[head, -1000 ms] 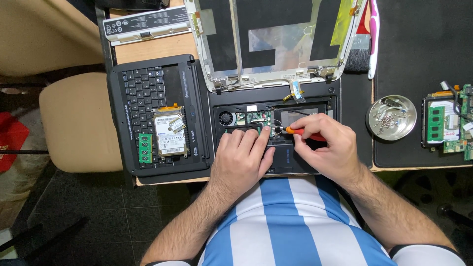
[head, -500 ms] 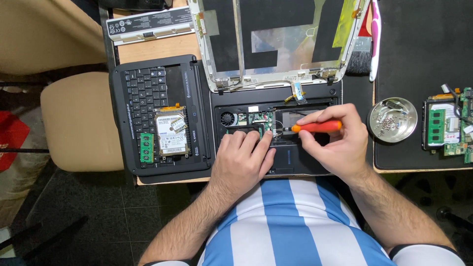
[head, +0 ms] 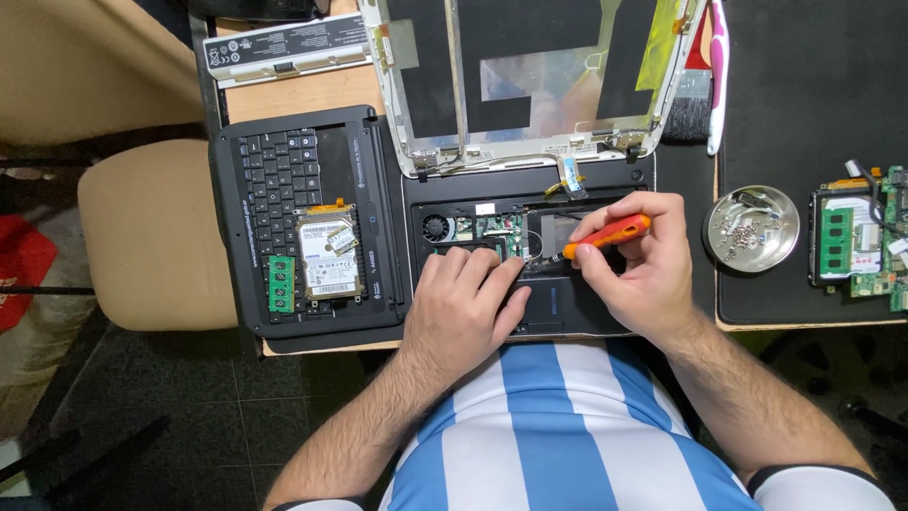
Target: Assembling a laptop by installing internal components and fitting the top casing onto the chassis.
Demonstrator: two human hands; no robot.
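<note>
The right hand (head: 643, 270) pinches an orange-handled screwdriver (head: 605, 237) between thumb and fingers, the handle lying nearly level and its tip pointing left and down into the opened laptop base (head: 530, 260). Just left of that grip the left hand (head: 463, 308) rests flat on the base, fingers pressed together and laid over the lower edge of the exposed circuit board (head: 497, 232), holding nothing. The small fan (head: 435, 227) sits beyond the left fingertips.

Above the grip the stripped screen lid (head: 530, 76) stands open, bare of its panel. Far left of the hands lies the removed keyboard cover (head: 303, 222), with a hard drive (head: 329, 254) and a green memory stick (head: 279, 284) set on it; a battery (head: 284, 45) lies further up. To the right of the grip a round metal dish (head: 752, 227) holds loose screws, with more boards (head: 861, 246) past it and a brush (head: 695, 95) above.

Judging by this, the teardown is well along: keyboard, drive, memory and battery are out, many screws collected. The board in the base looks still seated, so its fastenings appear to remain.

Compared with a second ago, the screwdriver has swung from upright and mostly hidden in the fist to lying level with its handle exposed; the left hand has barely shifted
</note>
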